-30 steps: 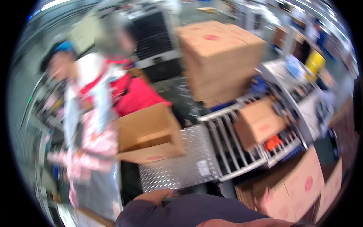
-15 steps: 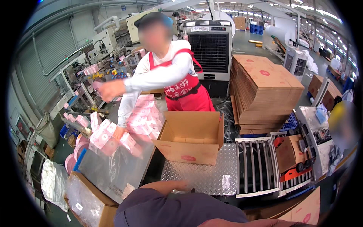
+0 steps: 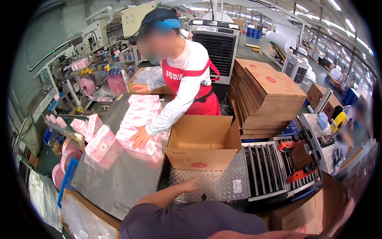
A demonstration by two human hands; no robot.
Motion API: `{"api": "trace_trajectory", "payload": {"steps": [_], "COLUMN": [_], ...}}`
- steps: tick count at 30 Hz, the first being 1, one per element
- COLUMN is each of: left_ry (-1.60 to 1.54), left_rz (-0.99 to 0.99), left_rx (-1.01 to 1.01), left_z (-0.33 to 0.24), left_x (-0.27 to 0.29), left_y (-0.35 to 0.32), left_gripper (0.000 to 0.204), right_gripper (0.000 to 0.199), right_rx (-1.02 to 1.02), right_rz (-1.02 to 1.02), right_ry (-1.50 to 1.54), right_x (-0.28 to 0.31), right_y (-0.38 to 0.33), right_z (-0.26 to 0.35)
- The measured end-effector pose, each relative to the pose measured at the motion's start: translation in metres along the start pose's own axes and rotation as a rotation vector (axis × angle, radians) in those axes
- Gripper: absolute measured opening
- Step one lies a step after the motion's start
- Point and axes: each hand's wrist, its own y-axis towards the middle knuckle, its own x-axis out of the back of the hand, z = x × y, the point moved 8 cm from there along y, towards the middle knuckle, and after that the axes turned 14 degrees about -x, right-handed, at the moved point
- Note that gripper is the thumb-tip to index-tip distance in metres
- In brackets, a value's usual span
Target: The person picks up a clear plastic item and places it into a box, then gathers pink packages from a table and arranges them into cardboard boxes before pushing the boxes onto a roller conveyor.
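Observation:
My left hand (image 3: 190, 185) hovers over the diamond-tread metal plate (image 3: 211, 187), fingers stretched out and empty, just in front of an open cardboard box (image 3: 199, 157). That box stands upright on the plate, its visible inside bare. At the lower right, my right hand (image 3: 347, 213) is beside a brown carton (image 3: 304, 213); its fingers are blurred and partly hidden, so their grip is unclear. Across the table, a co-worker in a red apron presses one hand (image 3: 140, 137) on rows of pink packs (image 3: 139, 113); the other hand (image 3: 140, 88) is held out behind them.
Loose pink packs (image 3: 99, 143) lie on the grey metal table (image 3: 103, 187). Rollers (image 3: 262, 171) lead right to a machine with orange guides (image 3: 302, 173). Flattened cartons (image 3: 270, 95) are stacked behind. A box of clear plastic bags (image 3: 87, 217) stands lower left.
The co-worker's outstretched arm has come down and the packs now lie in a neater row. My left hand stays near the plate; my right hand has come into view. The view has shifted slightly.

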Motion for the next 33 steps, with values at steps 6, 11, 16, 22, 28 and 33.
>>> {"api": "trace_trajectory", "payload": {"steps": [6, 11, 16, 22, 28, 33], "left_ry": [0.479, 0.456, 0.760, 1.006, 1.115, 0.929], "left_rz": [-0.224, -0.387, -0.516, -0.329, -0.393, -0.536], "left_rx": [-0.184, -0.009, -0.223, -0.170, -0.002, -0.169], "left_z": [-0.130, -0.177, -0.228, -0.214, -0.227, -0.236], "left_x": [0.080, 0.200, 0.226, 0.141, 0.108, 0.096], "left_y": [-0.022, -0.097, -0.109, -0.054, -0.093, -0.101], "left_gripper": [0.100, 0.059, 0.033, 0.034, 0.064, 0.038], "right_gripper": [0.061, 0.042, 0.037, 0.079, 0.068, 0.053], "right_rx": [0.411, -0.067, -0.173, 0.855, 0.920, 1.113], "right_rz": [-0.100, 0.201, 0.550, 0.591, 1.174, 1.233], "right_ry": [0.576, 1.232, 1.453, 0.779, 0.620, 0.657], "right_x": [0.099, -0.038, -0.189, -0.151, -0.205, -0.247], "right_y": [0.057, 0.057, -0.020, -0.115, -0.127, -0.133], "right_z": [0.257, 0.222, 0.309, 0.415, 0.453, 0.468]}}
